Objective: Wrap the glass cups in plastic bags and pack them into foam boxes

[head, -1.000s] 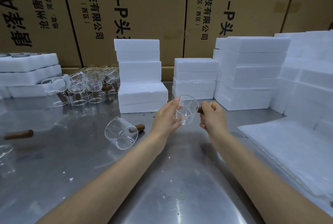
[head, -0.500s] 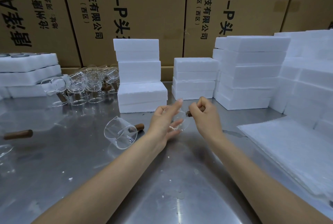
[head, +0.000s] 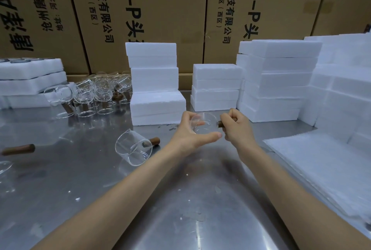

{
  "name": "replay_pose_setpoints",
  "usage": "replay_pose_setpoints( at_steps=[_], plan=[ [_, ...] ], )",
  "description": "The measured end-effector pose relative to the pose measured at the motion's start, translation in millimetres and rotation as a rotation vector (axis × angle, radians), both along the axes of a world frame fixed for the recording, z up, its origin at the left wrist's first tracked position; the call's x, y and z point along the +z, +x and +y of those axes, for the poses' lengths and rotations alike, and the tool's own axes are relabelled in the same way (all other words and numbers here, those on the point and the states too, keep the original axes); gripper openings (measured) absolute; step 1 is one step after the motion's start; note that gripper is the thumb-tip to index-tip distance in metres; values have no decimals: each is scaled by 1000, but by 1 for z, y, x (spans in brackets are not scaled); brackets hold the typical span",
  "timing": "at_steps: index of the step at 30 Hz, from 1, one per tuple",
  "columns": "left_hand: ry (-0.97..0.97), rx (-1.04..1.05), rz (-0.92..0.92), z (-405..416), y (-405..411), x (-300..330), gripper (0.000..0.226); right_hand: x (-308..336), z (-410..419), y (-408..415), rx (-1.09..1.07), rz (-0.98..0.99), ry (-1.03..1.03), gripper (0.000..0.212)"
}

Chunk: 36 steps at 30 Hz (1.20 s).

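Both hands share one grip: your left hand (head: 189, 132) cups the clear glass cup (head: 203, 124) while your right hand (head: 235, 126) pinches its wooden handle (head: 220, 123), holding it above the table (head: 180, 219). No bag is on it yet, so wrapping and boxing remain; another cup (head: 133, 149) lies unwrapped, more cups (head: 94, 94) wait behind. Foam boxes (head: 157, 107) crowd the far edge; the near table offers room.

Bare steel table (head: 180, 219) lies open near the person. Foam boxes (head: 156, 81) wall off the back and right. A tipped glass cup (head: 133, 147) and clustered cups (head: 96, 93) block the left.
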State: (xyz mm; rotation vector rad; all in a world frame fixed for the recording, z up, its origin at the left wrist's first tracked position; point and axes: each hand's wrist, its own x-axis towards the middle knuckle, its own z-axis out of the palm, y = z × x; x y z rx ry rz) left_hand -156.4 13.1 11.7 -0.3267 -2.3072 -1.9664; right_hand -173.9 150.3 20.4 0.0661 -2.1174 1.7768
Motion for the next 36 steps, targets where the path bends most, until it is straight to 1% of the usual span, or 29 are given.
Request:
replay_pose_setpoints(
  at_steps=[1,3,5,8,12,17,19,23,26,28,30,31,32,33,35,36],
  plan=[
    [-23,-13,13,-2,0,0,61,0,1,0,-3,-3,-11,28],
    [-8,-44,14,-4,-1,-1,64,1,3,-1,-8,-10,-24,29],
    [48,-83,-14,-8,-2,-1,67,1,4,-3,13,-24,-54,30],
    [176,-176,-55,-14,-2,-1,62,1,6,-4,75,-52,-137,32],
    [281,-269,-99,-20,-4,1,58,1,8,-5,132,-100,-242,33],
    [331,-258,-147,-20,-7,3,48,1,8,-4,174,-126,-289,32],
    [346,-225,-159,-19,-7,4,49,1,9,-4,189,-133,-295,29],
    [290,-118,-164,-14,-5,8,64,0,8,-3,214,-169,-301,27],
    [228,-106,-103,-12,-5,9,80,-1,7,-4,251,-273,-419,24],
    [140,-136,-8,-11,-3,7,80,-2,7,-6,274,-368,-540,27],
    [44,-137,86,-9,-3,4,71,-1,7,-5,262,-414,-593,28],
    [27,-106,120,-8,-3,2,65,0,7,-5,226,-398,-539,28],
    [42,-62,133,-6,-3,2,59,0,8,-4,164,-348,-407,27],
    [63,-18,120,-4,-3,2,56,-1,7,-4,90,-271,-229,27],
    [85,73,35,0,-3,5,66,-1,4,-3,-22,-90,101,35],
    [89,110,-30,0,-3,7,71,-2,1,-3,-40,-27,222,41]
  ],
)
